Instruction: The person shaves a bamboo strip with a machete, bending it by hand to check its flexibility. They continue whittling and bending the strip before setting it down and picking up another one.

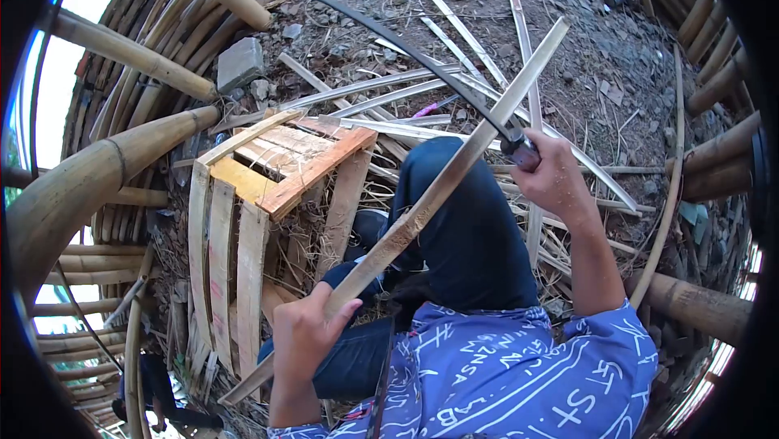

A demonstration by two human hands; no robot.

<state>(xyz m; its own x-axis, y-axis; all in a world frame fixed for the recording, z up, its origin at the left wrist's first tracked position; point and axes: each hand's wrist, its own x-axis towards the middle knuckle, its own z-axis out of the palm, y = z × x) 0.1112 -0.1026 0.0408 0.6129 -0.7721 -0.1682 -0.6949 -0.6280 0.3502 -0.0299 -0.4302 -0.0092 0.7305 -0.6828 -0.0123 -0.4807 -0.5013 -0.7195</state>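
Note:
My left hand (304,332) is wrapped round the lower part of a long split bamboo strip (442,187). The strip runs slantwise over my raised knee, with a rough, scraped brown patch near its middle. In my right hand (550,173) is the dark handle of a machete (406,48), whose long, slightly curved blade points up and to the left. Close to the handle, the blade overlaps the strip in this view. Small shavings cling to my right hand and wrist.
A slatted wooden crate (320,170) stands at my left. Bamboo strips (454,21) and shavings litter the stony ground ahead, near a grey block (240,64). Thick bamboo poles (105,163) rise at left, others (698,305) at right. A person in dark clothes (158,386) is at lower left.

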